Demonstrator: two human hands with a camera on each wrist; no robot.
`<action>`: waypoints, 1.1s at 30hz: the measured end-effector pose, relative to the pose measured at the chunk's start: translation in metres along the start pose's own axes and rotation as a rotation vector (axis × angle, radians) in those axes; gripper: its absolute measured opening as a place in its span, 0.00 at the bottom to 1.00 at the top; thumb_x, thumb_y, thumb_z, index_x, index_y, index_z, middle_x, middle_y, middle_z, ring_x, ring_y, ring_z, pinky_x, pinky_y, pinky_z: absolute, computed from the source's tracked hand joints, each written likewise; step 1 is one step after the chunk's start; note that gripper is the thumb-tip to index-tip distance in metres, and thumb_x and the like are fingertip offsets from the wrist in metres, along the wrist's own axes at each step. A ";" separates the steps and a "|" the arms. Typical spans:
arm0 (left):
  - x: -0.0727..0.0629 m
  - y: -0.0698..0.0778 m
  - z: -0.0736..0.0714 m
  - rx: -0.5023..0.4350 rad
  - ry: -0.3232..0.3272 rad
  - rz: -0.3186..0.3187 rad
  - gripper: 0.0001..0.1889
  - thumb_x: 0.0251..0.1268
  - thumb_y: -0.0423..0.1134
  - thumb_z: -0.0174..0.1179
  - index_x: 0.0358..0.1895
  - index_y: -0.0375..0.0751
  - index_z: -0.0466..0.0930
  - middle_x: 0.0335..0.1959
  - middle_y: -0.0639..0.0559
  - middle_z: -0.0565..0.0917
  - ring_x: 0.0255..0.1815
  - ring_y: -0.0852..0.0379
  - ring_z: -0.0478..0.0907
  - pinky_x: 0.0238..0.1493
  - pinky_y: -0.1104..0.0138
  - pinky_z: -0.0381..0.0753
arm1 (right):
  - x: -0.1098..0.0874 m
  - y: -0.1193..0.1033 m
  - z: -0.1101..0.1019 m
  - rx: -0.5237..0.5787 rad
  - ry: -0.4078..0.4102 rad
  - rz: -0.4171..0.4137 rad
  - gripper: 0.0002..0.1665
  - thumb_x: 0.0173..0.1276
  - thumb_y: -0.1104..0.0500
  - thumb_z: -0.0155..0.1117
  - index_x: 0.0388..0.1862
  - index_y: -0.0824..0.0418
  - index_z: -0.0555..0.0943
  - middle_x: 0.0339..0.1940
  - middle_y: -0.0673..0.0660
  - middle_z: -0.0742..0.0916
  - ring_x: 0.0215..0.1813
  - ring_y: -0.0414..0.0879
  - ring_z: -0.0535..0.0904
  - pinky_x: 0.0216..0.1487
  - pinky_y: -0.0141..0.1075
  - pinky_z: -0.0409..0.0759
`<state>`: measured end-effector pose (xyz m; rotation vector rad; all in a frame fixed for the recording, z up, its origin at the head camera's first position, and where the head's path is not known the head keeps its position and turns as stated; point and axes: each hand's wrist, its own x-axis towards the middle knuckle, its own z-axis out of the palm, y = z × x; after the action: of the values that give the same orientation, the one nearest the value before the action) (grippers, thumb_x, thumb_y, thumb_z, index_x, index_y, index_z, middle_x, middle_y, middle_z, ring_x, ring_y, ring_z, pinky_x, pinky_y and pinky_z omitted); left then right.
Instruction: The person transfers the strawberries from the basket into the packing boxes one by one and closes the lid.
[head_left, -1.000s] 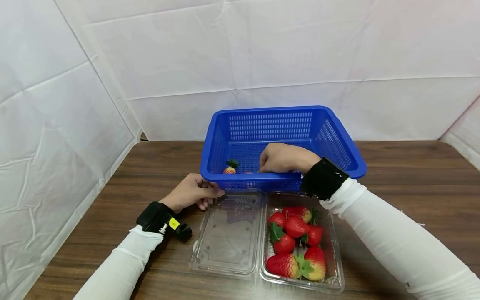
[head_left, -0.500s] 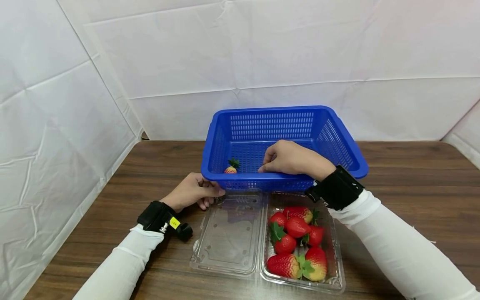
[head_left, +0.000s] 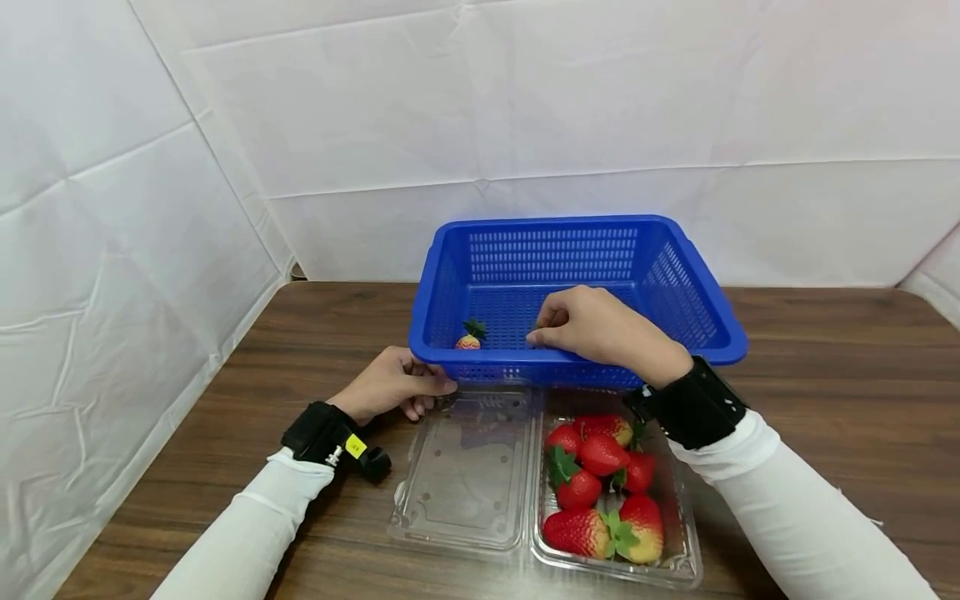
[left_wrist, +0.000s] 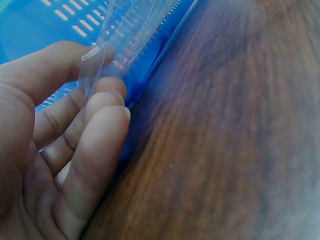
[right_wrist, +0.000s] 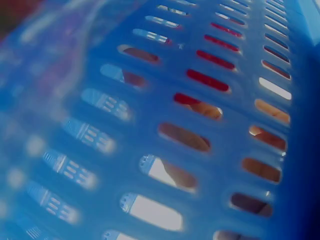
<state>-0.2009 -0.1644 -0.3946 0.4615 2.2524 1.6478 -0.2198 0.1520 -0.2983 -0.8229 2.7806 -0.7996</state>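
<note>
My left hand (head_left: pixel 392 385) pinches the corner of the clear plastic clamshell's lid (head_left: pixel 467 483); in the left wrist view, the lid's edge (left_wrist: pixel 92 67) lies between thumb and fingers. Inside the blue basket (head_left: pixel 555 227), my right hand (head_left: pixel 600 327) reaches down behind the front wall with curled fingers, the tips partly hidden by the rim. Through the basket's slots in the right wrist view, a red strawberry (right_wrist: pixel 207 80) shows against the fingers (right_wrist: pixel 185 136). Another strawberry (head_left: pixel 468 342) with green leaves lies at the basket's front left.
The clamshell's tray (head_left: pixel 690 567), right of the lid, holds several red strawberries (head_left: pixel 602 454). Both parts lie on the brown wooden table (head_left: pixel 810 392), close against the basket's front. White sheeting (head_left: pixel 600 92) hangs behind and at the left.
My right hand has shifted slightly right inside the basket, its wrist swinging right and down. A bit of fruit seen left of its fingers is now hidden. The left hand keeps its hold.
</note>
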 end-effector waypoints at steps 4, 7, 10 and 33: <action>0.000 -0.001 0.000 0.006 -0.002 -0.002 0.07 0.70 0.35 0.70 0.34 0.35 0.85 0.22 0.45 0.82 0.19 0.58 0.80 0.25 0.65 0.86 | -0.002 0.001 0.001 0.010 0.014 -0.004 0.08 0.77 0.55 0.71 0.45 0.60 0.89 0.34 0.52 0.88 0.34 0.48 0.78 0.40 0.43 0.75; 0.000 -0.001 0.000 0.007 -0.005 -0.001 0.08 0.70 0.35 0.70 0.34 0.35 0.85 0.22 0.45 0.82 0.19 0.58 0.80 0.25 0.65 0.86 | -0.003 0.000 0.002 0.011 0.024 -0.001 0.08 0.78 0.55 0.70 0.45 0.60 0.88 0.36 0.52 0.88 0.36 0.48 0.79 0.43 0.44 0.76; 0.000 -0.001 -0.001 0.003 -0.011 0.000 0.08 0.70 0.35 0.70 0.33 0.34 0.85 0.22 0.45 0.82 0.19 0.58 0.80 0.25 0.66 0.86 | -0.005 0.000 0.004 0.005 0.041 0.000 0.09 0.78 0.55 0.70 0.48 0.60 0.87 0.39 0.53 0.88 0.39 0.49 0.80 0.47 0.45 0.77; 0.001 -0.001 -0.002 0.004 -0.026 0.003 0.09 0.71 0.35 0.69 0.32 0.34 0.85 0.22 0.45 0.83 0.19 0.58 0.81 0.26 0.65 0.86 | -0.040 -0.011 -0.012 -0.088 0.218 -0.077 0.12 0.77 0.53 0.72 0.52 0.58 0.88 0.43 0.54 0.89 0.39 0.48 0.80 0.43 0.44 0.78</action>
<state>-0.2025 -0.1661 -0.3946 0.4851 2.2379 1.6292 -0.1844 0.1707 -0.2827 -0.9139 3.0106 -0.8304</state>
